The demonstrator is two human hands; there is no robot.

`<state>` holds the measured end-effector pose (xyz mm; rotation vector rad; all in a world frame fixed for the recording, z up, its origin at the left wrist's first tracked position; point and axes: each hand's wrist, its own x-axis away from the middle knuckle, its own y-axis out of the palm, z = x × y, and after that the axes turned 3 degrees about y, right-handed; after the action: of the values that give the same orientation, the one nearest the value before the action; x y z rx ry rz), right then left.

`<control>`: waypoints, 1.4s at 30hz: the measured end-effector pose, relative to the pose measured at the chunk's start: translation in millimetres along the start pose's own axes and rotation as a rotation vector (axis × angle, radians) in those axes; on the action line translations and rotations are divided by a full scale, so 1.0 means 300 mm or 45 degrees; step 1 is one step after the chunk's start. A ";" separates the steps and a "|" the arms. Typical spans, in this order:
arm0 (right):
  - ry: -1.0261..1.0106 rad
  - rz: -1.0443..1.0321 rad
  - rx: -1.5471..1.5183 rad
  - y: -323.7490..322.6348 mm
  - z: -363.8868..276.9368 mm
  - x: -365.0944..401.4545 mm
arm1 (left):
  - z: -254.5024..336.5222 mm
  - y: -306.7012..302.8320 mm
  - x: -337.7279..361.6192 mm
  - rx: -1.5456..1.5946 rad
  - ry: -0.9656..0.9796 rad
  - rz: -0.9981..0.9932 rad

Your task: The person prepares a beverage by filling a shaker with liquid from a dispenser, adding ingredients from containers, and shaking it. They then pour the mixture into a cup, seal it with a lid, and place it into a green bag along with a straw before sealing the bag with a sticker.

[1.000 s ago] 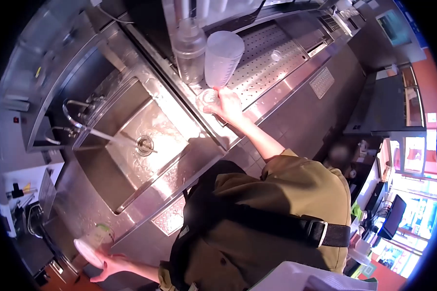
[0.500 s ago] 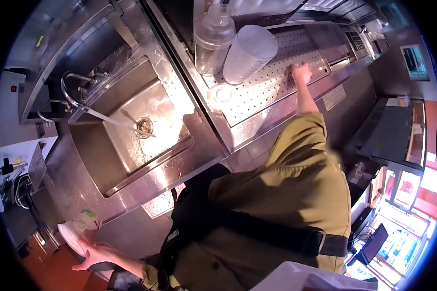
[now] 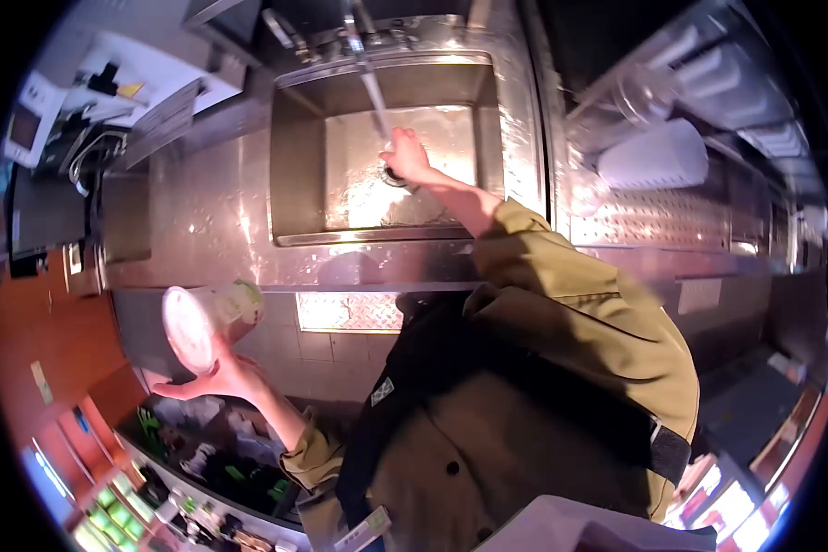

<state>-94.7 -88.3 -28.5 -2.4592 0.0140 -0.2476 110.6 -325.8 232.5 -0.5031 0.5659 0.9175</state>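
Note:
At the lower left, my left hand (image 3: pixel 221 370) is wrapped round a pale disposable cup (image 3: pixel 235 304) with green print. The cup lies tilted, its round pale end (image 3: pixel 190 331) towards me, in front of the counter edge. My right hand (image 3: pixel 408 158) is stretched out over the metal sink (image 3: pixel 340 237), fingers bunched together, close above the drain (image 3: pixel 394 177). What is in those fingers, if anything, I cannot tell. A long pale streak from the faucet (image 3: pixel 354 41) comes down right to the fingertips.
Right of the sink, a frosted measuring jug (image 3: pixel 653 156) and a clear container (image 3: pixel 642 92) stand by a perforated drain tray (image 3: pixel 662 216). A bin-like unit with dark and green things (image 3: pixel 230 460) sits at the lower left. Steel counter (image 3: pixel 207 202) surrounds the sink.
My right hand has moved from the perforated tray to over the sink. The view has turned left. My left hand still holds the cup.

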 end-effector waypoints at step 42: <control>-0.219 1.125 0.520 -0.808 0.410 0.639 | -0.054 -0.077 0.040 0.299 -0.117 -0.048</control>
<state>103.2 163.8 60.6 -1.8464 0.8592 0.3187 132.1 -340.7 216.5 -0.2579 0.5704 0.8216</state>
